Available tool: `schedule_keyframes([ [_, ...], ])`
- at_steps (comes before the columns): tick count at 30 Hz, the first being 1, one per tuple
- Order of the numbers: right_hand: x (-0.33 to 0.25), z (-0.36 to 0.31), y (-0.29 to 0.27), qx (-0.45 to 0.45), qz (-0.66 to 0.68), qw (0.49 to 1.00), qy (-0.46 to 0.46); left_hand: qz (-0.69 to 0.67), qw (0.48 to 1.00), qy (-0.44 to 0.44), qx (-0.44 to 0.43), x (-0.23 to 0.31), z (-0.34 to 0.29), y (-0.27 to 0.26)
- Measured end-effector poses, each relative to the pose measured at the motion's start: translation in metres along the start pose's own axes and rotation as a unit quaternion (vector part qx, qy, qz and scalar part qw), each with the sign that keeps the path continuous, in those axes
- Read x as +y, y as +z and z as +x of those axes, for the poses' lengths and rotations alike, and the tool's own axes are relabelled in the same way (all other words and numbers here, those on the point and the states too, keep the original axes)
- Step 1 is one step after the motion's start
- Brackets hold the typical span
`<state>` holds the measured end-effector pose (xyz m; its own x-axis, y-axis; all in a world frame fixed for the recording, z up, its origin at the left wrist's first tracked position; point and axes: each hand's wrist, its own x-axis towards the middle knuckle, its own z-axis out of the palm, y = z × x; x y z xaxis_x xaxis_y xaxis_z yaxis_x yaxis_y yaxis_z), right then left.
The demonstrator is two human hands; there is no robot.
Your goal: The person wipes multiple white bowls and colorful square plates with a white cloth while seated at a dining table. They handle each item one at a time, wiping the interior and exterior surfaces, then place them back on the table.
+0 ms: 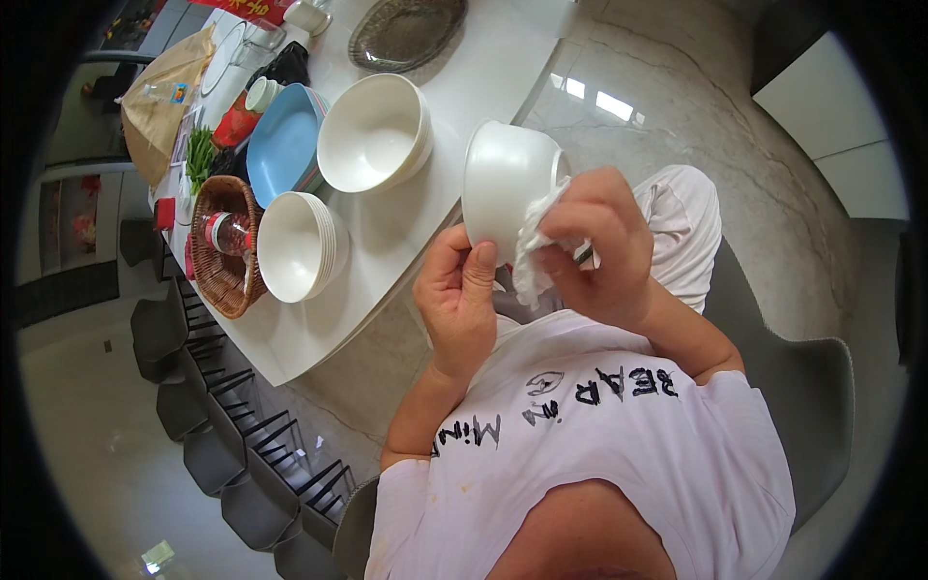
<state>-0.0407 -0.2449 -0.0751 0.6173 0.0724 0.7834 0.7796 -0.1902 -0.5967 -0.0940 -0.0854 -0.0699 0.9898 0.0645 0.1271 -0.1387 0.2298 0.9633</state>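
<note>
Left hand (456, 300) gripped a white bowl (505, 188) by its lower side, thumb flat against the wall, other fingers curled round behind it. The bowl was held in the air over the person's lap, just off the edge of the white table (406, 227), tipped so its base faced the camera. Right hand (594, 246) pinched a crumpled white cloth (535, 253) (could be paper; cannot tell) and pressed it against the bowl's side, fingers closed tight on the wad.

On the table, near the held bowl: a stack of large white bowls (375, 133), a second stack of smaller white bowls (295, 246) tilted on its side, and a pile of blue plates (280, 145) just behind both. A wicker basket (224, 280) with a bottle (227, 232) in it touched the smaller stack. Farther off lay a patterned oval tray (406, 31), green vegetables (200, 155) and a woven hat (164, 101). Dark chairs (208, 396) lined the table's far side.
</note>
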Motion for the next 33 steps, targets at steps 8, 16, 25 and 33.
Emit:
schedule_keyframes([
  [8, 0.016, -0.010, -0.009, 0.004, 0.051, 0.995, 0.083, -0.148, 0.985, -0.086, 0.032, -0.007, -0.001, -0.002],
  [16, 0.055, -0.040, -0.010, -0.061, -0.164, 0.978, 0.112, 0.243, 0.930, 0.255, 0.109, 0.038, 0.000, -0.018],
  [25, 0.050, -0.061, 0.002, -0.140, -0.079, 0.967, 0.199, 0.707, 0.630, 0.316, 0.055, 0.056, 0.066, -0.059],
  [33, 0.053, -0.060, 0.003, -0.137, -0.031, 0.961, 0.239, 0.728, 0.623, 0.241, 0.155, 0.083, 0.014, -0.098],
])
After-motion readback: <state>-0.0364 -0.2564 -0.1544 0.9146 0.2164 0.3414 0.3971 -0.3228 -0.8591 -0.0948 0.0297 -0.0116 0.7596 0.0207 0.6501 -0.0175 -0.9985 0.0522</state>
